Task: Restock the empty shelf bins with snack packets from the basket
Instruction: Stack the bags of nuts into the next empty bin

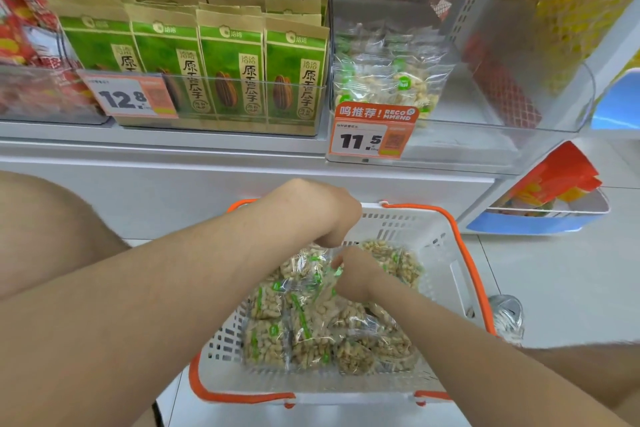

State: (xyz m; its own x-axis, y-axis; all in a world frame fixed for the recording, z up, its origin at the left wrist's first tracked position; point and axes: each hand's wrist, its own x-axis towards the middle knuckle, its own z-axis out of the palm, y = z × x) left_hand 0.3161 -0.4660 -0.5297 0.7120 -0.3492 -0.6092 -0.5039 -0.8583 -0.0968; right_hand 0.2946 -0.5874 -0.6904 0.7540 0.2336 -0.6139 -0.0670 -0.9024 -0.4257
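A white plastic basket (446, 274) with orange handles sits on the floor below the shelf, holding several clear packets of peanuts (308, 340). Both hands are down inside it. My left hand (332, 218) curls over the packets near the basket's far side, its fingers hidden. My right hand (353, 276) pinches the clear edge of a peanut packet (325, 298) in the middle of the pile. On the shelf above, a clear bin (519, 94) with an 11.5 price tag (372, 133) holds a few peanut packets (388, 80) at its left side; the bin's right side is bare.
Green and brown sunflower seed bags (228, 66) fill the bin to the left, behind a 12.8 tag. Red packets (24, 45) lie at far left. A white and blue tub (540, 218) stands on the floor at right, a crumpled clear bottle (507, 317) beside the basket.
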